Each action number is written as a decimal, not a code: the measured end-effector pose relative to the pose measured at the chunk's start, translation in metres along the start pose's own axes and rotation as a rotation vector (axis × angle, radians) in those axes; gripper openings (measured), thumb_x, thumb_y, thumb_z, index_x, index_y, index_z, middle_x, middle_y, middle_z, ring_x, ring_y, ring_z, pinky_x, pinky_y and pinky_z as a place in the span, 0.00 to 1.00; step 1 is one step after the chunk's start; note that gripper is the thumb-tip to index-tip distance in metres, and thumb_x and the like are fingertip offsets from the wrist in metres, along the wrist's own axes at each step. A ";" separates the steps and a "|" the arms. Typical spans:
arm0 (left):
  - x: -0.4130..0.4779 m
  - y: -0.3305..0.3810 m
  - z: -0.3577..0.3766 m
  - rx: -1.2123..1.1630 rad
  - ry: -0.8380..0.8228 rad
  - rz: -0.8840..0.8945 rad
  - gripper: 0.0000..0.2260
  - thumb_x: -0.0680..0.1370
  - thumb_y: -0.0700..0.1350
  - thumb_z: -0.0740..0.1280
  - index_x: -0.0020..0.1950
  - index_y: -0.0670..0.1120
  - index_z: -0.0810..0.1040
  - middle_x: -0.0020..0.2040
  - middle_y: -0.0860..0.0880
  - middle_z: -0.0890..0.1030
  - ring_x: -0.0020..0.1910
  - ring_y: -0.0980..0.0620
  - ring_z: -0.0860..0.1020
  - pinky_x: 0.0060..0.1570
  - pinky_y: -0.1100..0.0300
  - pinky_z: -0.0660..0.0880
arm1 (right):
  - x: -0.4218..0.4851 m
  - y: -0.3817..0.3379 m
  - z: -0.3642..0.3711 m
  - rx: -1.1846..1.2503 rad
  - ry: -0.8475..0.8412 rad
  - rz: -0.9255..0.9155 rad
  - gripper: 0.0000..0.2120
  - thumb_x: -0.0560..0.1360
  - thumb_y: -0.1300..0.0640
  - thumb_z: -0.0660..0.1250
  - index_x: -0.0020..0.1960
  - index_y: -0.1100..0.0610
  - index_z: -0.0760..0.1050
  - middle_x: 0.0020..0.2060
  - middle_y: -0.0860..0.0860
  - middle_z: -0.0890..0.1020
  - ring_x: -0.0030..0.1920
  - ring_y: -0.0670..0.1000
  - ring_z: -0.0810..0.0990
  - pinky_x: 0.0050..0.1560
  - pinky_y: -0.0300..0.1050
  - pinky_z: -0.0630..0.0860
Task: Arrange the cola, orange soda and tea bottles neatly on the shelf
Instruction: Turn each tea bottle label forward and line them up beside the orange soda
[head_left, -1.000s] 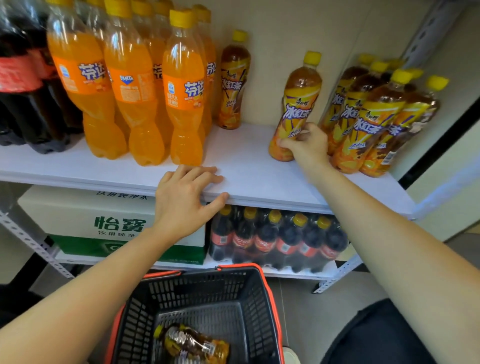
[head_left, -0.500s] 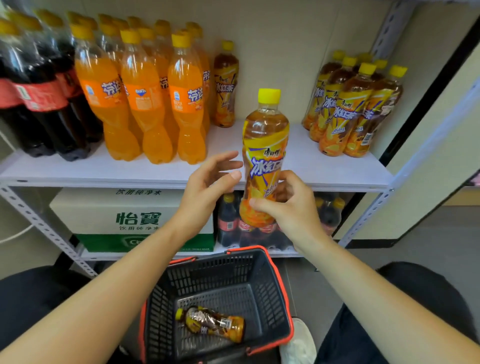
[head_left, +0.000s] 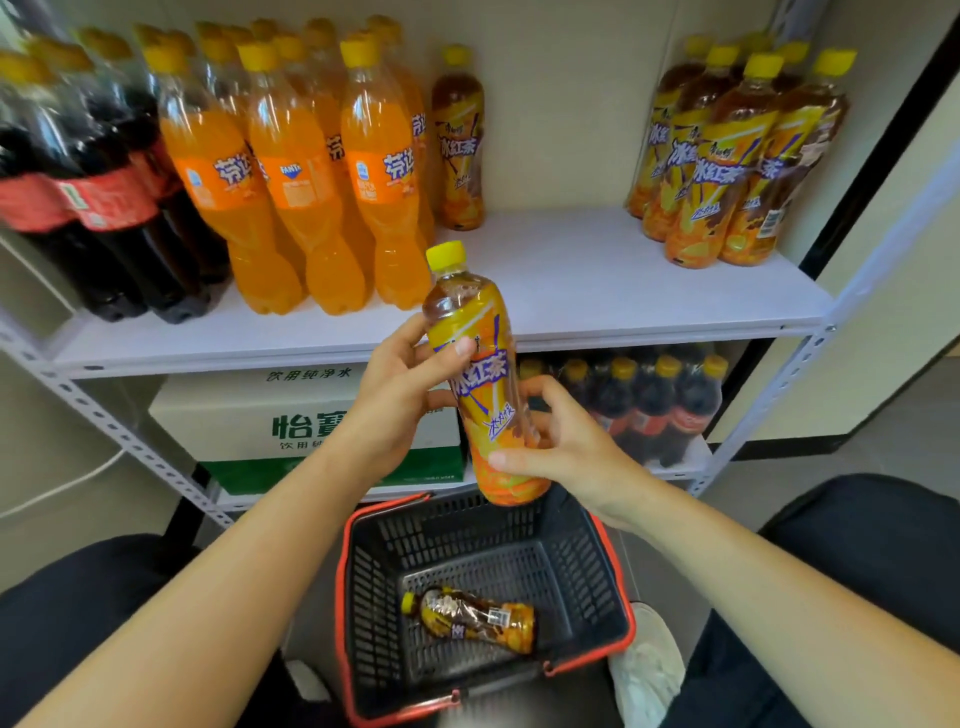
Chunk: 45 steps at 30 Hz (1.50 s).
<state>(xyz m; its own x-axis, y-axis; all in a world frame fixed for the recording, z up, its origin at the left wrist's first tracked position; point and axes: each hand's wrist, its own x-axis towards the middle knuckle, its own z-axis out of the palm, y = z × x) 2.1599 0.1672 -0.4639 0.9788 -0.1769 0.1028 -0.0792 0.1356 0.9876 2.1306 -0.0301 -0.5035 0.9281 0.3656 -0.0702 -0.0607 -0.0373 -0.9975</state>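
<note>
Dark cola bottles (head_left: 78, 208) & orange soda bottles (head_left: 291, 182) look sorted at the left of the shelf (head_left: 597, 270), w/ a lone tea bottle (head_left: 460, 145) beside them. Mid-frame, in front of the shelf edge, left hand (head_left: 400, 405) & right hand (head_left: 566, 447) both curl fingers round the held tea bottle (head_left: 483, 374); a spare tea bottle (head_left: 472, 618) lies in the basket (head_left: 613, 582) below. Tea cluster (head_left: 727, 166) stands far right, so prob. two left to place.

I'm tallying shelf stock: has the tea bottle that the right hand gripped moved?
Yes. The tea bottle has come off the shelf toward the person; left hand and right hand hold it before the shelf's front edge, above the basket.
</note>
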 end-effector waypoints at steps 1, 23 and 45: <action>0.000 0.000 -0.001 -0.012 0.013 -0.016 0.27 0.73 0.51 0.73 0.71 0.45 0.75 0.55 0.46 0.86 0.51 0.47 0.84 0.49 0.49 0.82 | 0.000 -0.002 0.000 0.033 -0.032 0.015 0.34 0.60 0.48 0.80 0.61 0.51 0.70 0.53 0.52 0.86 0.52 0.52 0.86 0.52 0.47 0.81; 0.009 0.003 -0.003 -0.214 0.102 -0.043 0.32 0.73 0.45 0.73 0.75 0.41 0.67 0.54 0.45 0.85 0.49 0.46 0.84 0.51 0.48 0.81 | 0.006 -0.002 -0.001 0.043 0.019 0.037 0.20 0.68 0.52 0.73 0.59 0.53 0.79 0.53 0.55 0.87 0.52 0.54 0.86 0.49 0.47 0.80; 0.017 0.010 0.007 -0.119 0.135 0.101 0.29 0.75 0.46 0.71 0.75 0.44 0.68 0.59 0.42 0.83 0.54 0.45 0.84 0.46 0.50 0.82 | 0.010 -0.016 -0.015 0.214 0.073 0.115 0.19 0.76 0.56 0.74 0.65 0.58 0.78 0.59 0.61 0.84 0.60 0.64 0.83 0.63 0.63 0.79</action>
<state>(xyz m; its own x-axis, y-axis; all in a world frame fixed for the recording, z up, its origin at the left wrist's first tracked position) 2.1745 0.1586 -0.4513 0.9841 -0.0252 0.1761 -0.1635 0.2616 0.9512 2.1463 -0.0397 -0.4880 0.9341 0.3023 -0.1899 -0.2367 0.1259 -0.9634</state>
